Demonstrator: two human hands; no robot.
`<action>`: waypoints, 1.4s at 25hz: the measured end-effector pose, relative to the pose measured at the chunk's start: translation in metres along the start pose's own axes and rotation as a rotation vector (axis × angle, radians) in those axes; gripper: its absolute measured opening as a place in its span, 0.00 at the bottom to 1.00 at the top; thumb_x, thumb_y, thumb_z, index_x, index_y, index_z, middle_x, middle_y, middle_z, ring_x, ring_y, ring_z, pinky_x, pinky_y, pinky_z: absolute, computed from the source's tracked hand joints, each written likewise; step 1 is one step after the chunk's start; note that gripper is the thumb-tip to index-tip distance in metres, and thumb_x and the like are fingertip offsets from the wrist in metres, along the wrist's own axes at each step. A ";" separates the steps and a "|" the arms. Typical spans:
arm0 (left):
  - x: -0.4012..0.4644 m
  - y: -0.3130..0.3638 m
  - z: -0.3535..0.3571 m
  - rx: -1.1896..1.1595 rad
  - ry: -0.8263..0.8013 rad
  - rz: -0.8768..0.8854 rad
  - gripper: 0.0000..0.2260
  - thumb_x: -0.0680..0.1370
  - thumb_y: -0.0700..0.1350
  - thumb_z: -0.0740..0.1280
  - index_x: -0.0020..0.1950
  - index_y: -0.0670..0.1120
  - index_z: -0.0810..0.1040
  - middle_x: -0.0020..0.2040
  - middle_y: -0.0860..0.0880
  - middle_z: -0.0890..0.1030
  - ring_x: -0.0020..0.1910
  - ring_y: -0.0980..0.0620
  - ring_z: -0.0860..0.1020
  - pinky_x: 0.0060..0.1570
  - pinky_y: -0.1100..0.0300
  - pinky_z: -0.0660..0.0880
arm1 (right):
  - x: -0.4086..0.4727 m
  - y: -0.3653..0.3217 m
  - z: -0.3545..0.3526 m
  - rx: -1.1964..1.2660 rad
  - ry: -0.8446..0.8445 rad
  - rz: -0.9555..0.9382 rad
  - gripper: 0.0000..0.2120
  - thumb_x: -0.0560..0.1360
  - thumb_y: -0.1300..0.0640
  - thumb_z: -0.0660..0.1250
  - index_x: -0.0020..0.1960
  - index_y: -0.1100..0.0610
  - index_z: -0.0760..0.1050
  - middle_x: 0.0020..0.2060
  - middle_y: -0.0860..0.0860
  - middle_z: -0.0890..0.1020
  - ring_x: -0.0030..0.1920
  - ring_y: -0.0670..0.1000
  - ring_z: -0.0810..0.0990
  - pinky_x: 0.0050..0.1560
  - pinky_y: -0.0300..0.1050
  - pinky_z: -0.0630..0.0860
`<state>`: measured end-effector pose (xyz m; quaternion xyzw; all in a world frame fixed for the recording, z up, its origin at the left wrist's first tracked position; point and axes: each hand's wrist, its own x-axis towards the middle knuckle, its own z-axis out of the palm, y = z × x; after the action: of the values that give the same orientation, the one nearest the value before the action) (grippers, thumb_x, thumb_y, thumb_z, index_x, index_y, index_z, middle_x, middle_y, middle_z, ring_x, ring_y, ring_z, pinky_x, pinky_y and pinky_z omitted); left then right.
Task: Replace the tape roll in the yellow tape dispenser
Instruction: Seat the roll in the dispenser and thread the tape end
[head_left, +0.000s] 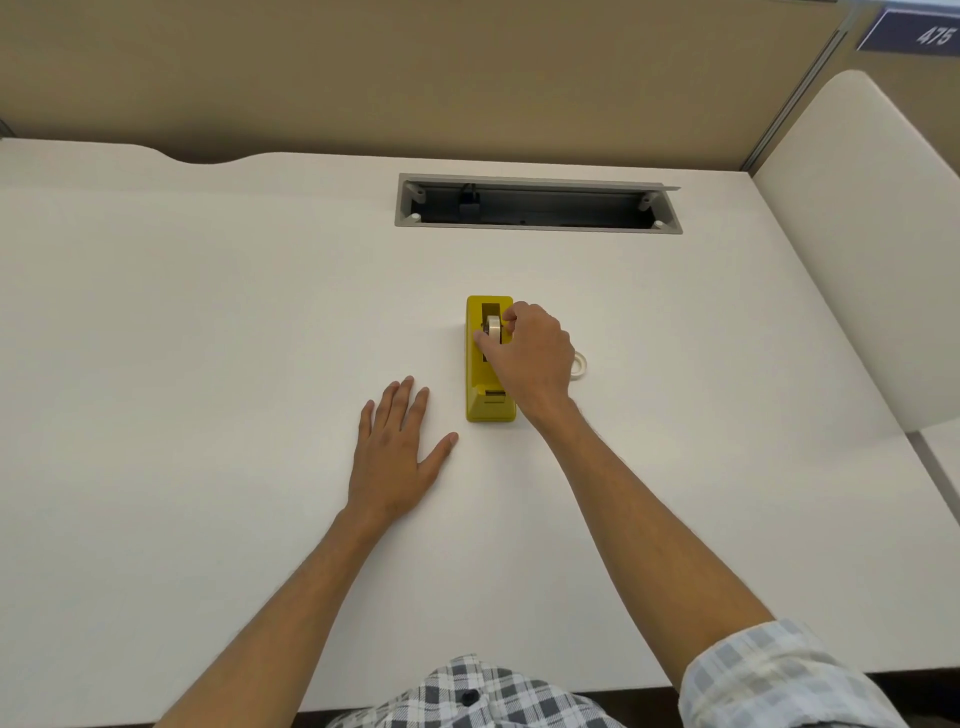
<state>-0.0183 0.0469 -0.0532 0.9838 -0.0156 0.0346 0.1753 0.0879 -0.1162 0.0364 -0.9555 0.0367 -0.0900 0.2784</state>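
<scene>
Head view: I see the yellow tape dispenser standing on the white desk, its long axis running away from me and its cutter end nearest me. My right hand reaches over the body from the right, and its thumb and fingertips pinch the tape roll sitting in the central well. A second tape roll lies on the desk just right of the dispenser, mostly hidden behind that hand; which roll is fresh I cannot tell. My left hand lies flat on the desk with the fingers spread, holding nothing, apart from the dispenser's near left corner. As I judge it, this step goes best if the roll travels straight along the well's slots. Bringing the free hand onto the base would stop the dispenser tipping or sliding.
</scene>
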 end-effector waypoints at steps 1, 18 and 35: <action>0.000 0.000 0.000 0.002 -0.001 0.000 0.32 0.78 0.65 0.50 0.77 0.48 0.59 0.79 0.48 0.57 0.79 0.50 0.51 0.77 0.49 0.48 | -0.002 0.002 0.000 -0.018 0.004 -0.059 0.17 0.71 0.46 0.69 0.55 0.55 0.77 0.48 0.50 0.80 0.42 0.55 0.80 0.39 0.46 0.71; 0.000 0.002 -0.002 0.006 -0.004 -0.004 0.33 0.78 0.65 0.49 0.77 0.47 0.60 0.79 0.48 0.57 0.79 0.49 0.52 0.77 0.47 0.50 | 0.002 0.015 -0.004 0.068 -0.182 -0.145 0.24 0.70 0.50 0.68 0.65 0.50 0.74 0.56 0.49 0.76 0.48 0.52 0.78 0.45 0.47 0.76; 0.017 0.005 -0.020 -0.250 0.065 -0.032 0.21 0.78 0.50 0.55 0.69 0.45 0.72 0.72 0.46 0.70 0.74 0.47 0.65 0.71 0.51 0.60 | 0.000 0.032 -0.017 0.207 -0.136 -0.183 0.08 0.73 0.48 0.69 0.49 0.50 0.79 0.49 0.44 0.81 0.44 0.45 0.80 0.43 0.46 0.77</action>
<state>-0.0024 0.0492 -0.0313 0.9528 0.0017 0.0614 0.2974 0.0842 -0.1519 0.0335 -0.9250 -0.0789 -0.0531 0.3680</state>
